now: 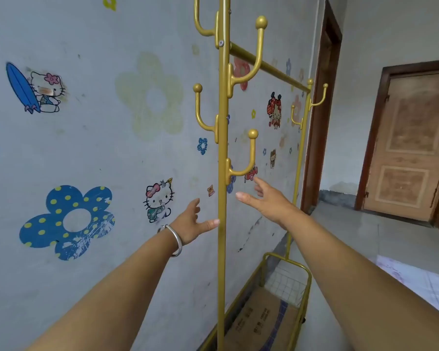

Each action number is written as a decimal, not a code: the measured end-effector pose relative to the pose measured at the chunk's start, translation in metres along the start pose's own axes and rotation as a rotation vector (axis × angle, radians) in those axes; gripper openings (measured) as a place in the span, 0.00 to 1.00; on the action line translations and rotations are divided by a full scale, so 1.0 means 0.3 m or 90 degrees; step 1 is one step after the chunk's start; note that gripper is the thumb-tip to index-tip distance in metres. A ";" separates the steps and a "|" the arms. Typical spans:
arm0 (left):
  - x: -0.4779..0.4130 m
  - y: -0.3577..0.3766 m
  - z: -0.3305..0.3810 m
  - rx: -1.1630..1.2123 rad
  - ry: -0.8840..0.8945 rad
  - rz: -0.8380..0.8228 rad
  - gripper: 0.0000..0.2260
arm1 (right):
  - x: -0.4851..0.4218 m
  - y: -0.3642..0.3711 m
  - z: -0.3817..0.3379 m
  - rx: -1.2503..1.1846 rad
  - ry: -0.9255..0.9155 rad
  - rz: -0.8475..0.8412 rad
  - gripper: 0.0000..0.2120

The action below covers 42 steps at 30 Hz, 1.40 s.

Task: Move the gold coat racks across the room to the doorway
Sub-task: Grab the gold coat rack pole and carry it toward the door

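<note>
A gold coat rack (222, 153) stands close to the sticker-covered wall, with a near upright pole bearing several ball-tipped hooks, a top rail running to a far pole (300, 158), and a wire basket base (288, 282). My left hand (192, 221) is open just left of the near pole, its thumb tip at the pole. My right hand (269, 198) is open just right of the pole, fingers spread below the lowest hook. Neither hand grips the pole.
A flattened cardboard box (261, 323) lies in the rack's base. A dark-framed doorway (322, 110) opens in the wall beyond the rack. A closed wooden door (411, 148) stands at right. Grey floor (365, 239) stretches towards both.
</note>
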<state>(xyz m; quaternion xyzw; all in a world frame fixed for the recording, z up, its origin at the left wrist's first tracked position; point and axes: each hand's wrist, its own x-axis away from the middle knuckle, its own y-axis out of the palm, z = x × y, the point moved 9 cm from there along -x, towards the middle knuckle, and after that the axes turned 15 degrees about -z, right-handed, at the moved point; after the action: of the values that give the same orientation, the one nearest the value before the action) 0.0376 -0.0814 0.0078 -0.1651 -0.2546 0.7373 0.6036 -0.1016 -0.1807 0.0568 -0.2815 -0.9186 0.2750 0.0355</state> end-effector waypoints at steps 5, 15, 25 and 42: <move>-0.094 0.009 -0.016 -0.004 -0.016 -0.007 0.41 | -0.114 0.001 -0.010 -0.074 -0.042 -0.028 0.39; -0.271 0.052 -0.087 -0.015 -0.029 -0.079 0.40 | -0.283 0.048 0.014 -0.147 -0.065 -0.059 0.24; -0.365 0.116 -0.117 0.011 0.049 -0.311 0.08 | -0.380 0.080 -0.023 -0.293 -0.109 0.029 0.11; -0.475 0.215 -0.165 0.375 0.148 -0.145 0.27 | -0.382 0.068 0.024 -0.428 -0.133 0.350 0.20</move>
<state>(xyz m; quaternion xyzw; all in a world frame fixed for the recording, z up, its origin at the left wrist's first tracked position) 0.0438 -0.2205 -0.0786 -0.0371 0.0236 0.6832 0.7289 0.0033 -0.2317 0.0504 -0.4818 -0.8468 -0.0125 -0.2253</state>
